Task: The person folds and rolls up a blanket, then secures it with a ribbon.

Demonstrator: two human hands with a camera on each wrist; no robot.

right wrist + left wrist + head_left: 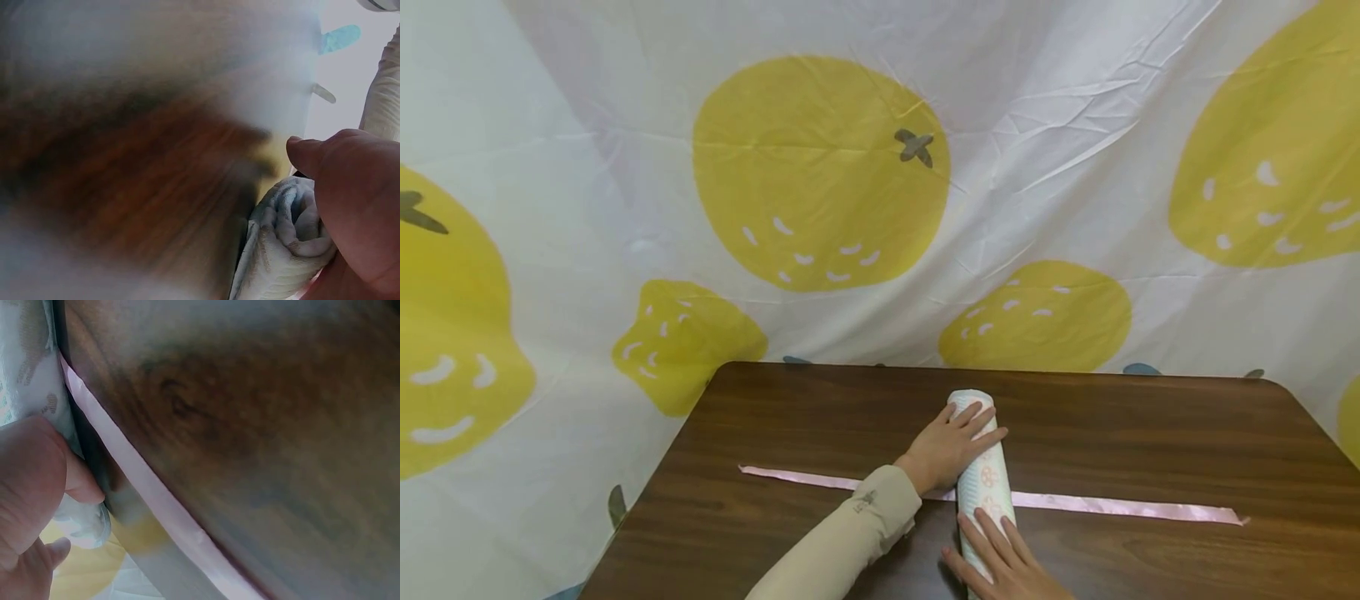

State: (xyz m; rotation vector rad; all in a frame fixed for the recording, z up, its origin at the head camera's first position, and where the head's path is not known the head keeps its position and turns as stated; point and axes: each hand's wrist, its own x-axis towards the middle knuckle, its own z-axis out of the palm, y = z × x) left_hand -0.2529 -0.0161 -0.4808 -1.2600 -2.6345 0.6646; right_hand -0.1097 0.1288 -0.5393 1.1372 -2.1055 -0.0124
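A rolled-up white cloth [987, 479] with a pale printed pattern lies lengthwise on the dark wooden table. Across the table, beneath the roll, runs a pink satin ribbon [1120, 505], its two ends out to either side. My left hand [947, 446] rests on the far part of the roll, fingers extended over its top. On the near part lies my right hand [1003, 562], its fingers spread along the cloth. The right wrist view shows the roll's spiral end [294, 219] beside my palm. In the left wrist view the ribbon [137, 469] passes under the roll.
The brown table [820, 408] has rounded far corners and reaches back to a white hanging cloth [647, 208] printed with yellow lemons. A light beige sleeve [842, 533] covers the left forearm and crosses over part of the ribbon.
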